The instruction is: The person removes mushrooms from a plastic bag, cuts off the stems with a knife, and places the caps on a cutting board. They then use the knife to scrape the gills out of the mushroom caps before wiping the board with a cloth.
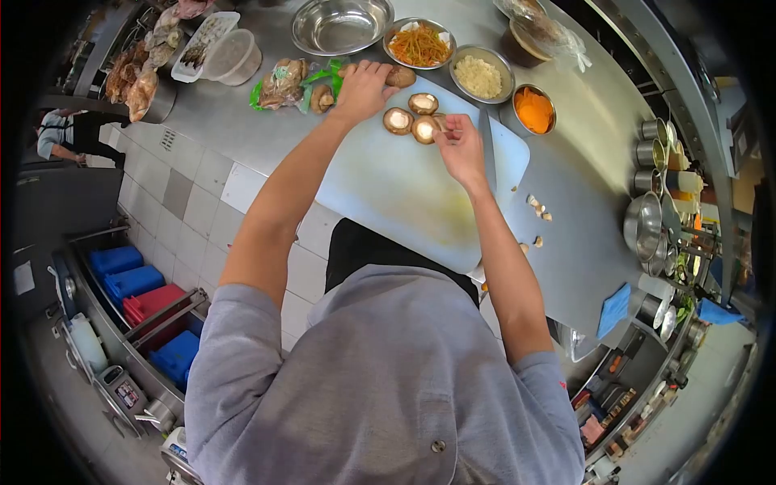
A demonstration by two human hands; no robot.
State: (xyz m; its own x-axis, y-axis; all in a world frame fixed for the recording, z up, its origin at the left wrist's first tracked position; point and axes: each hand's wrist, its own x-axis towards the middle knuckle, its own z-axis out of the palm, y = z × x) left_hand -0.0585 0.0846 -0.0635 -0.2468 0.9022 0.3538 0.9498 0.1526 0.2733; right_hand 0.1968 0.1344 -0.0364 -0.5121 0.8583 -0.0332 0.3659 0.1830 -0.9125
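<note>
On the white cutting board [404, 190], three mushrooms [398, 121] lie with their pale undersides up. My right hand [459, 145] has its fingers pinched at the right edge of the lowest of them; what is between the fingertips is too small to make out. My left hand [364, 90] rests over brown mushrooms at the board's top left corner, its fingers partly curled round them. One whole mushroom [400, 77] shows just right of its fingertips. Beside that hand lies a green-edged plastic bag [283, 83] of mushrooms. A knife [487, 145] lies on the board right of my right hand.
Beyond the board stand an empty metal bowl [341, 24], a bowl of shredded vegetables [420, 44], one of chopped pale pieces [478, 74] and one of orange slices [533, 110]. Mushroom stem pieces [539, 208] lie on the steel counter [578, 242]. Another person [69, 133] stands far left.
</note>
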